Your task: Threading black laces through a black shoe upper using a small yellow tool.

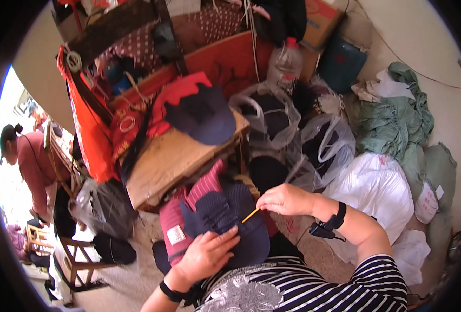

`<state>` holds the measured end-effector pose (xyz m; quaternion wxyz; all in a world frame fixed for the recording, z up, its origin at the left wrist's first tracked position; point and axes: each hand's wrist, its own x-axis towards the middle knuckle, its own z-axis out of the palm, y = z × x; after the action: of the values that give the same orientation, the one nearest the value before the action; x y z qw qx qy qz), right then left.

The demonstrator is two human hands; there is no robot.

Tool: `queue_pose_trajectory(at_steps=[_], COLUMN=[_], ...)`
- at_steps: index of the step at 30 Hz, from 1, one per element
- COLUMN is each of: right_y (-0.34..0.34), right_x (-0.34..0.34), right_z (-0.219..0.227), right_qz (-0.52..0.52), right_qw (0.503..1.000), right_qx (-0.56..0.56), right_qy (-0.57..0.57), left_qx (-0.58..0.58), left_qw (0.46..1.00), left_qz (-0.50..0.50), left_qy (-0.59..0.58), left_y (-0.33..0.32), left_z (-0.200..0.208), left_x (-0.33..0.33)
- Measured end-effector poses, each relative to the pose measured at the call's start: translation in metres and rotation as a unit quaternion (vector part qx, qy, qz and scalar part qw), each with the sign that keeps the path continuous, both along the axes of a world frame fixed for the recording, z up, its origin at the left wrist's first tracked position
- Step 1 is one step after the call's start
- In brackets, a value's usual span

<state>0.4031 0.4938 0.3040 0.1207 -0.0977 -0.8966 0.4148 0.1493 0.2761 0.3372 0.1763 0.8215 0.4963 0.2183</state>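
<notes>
In the head view, the person's hands work low in the centre of the frame over a dark blue cloth piece that lies on the lap. The left hand rests on the cloth's near left part, palm down, its fingers stretched out and gripping nothing that shows. The right hand, right of centre, pinches a thin yellow stick between thumb and fingers; the stick slants down to the left, its tip at the cloth. Under the cloth, maroon striped fabric shows.

Above the lap, left of centre, stands a wooden bench bearing another dark blue cloth piece and red cloth. An orange-red bag hangs at its left. Right of the bench are clear plastic bags with dark contents, and farther right a white sack. At the left edge, another person leans forward.
</notes>
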Motion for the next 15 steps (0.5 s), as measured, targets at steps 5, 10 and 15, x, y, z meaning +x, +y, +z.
queue_pose_trajectory(at_steps=[5, 10, 15], right_y=[-0.003, 0.004, -0.001], right_x=[-0.006, -0.003, -0.008], right_z=[0.002, 0.008, 0.011], right_qz=[0.035, 0.042, 0.066], right_qw=[0.998, 0.998, 0.995], right_qx=[0.023, 0.051, 0.076], right_qy=[0.046, 0.024, 0.027], left_qx=[0.011, -0.008, -0.011], left_qw=[1.000, 1.000, 1.000], left_qz=[-0.003, -0.001, -0.001], left_qy=[-0.023, -0.001, 0.015], left_y=[0.001, 0.003, 0.004], left_z=[-0.004, 0.002, -0.005], left_x=[0.001, 0.001, 0.002])
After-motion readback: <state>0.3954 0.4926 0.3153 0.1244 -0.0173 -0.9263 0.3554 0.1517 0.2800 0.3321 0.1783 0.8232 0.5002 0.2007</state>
